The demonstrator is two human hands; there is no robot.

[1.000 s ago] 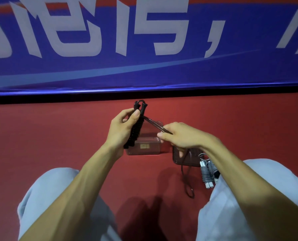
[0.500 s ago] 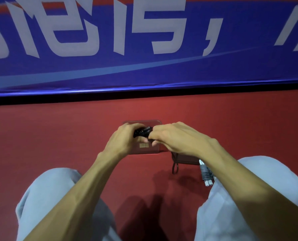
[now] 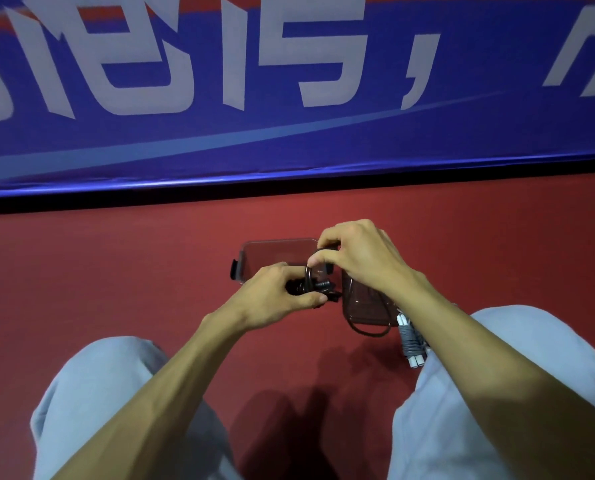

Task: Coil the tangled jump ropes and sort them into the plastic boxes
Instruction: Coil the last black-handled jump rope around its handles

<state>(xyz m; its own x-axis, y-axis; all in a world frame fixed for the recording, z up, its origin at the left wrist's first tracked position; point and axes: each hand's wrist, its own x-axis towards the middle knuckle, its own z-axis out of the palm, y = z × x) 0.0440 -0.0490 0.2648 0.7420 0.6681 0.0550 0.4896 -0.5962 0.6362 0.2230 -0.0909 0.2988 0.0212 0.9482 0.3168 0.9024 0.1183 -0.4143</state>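
Winding black jump rope [image 3: 318, 286] low over clear box [image 3: 245, 258] on floor. Left hand [image 3: 275, 299] fingers curled round handle bundle; right hand [image 3: 362, 258] fingers pinching a cord loop. Vs 1 s ago: bundle lowered from upright, another turn laid, slack tail [image 3: 365, 330] shorter. Prob. near tie-off, then boxing. Grey rope [image 3: 409, 341] already coiled, just beside 2nd box [image 3: 360, 308].
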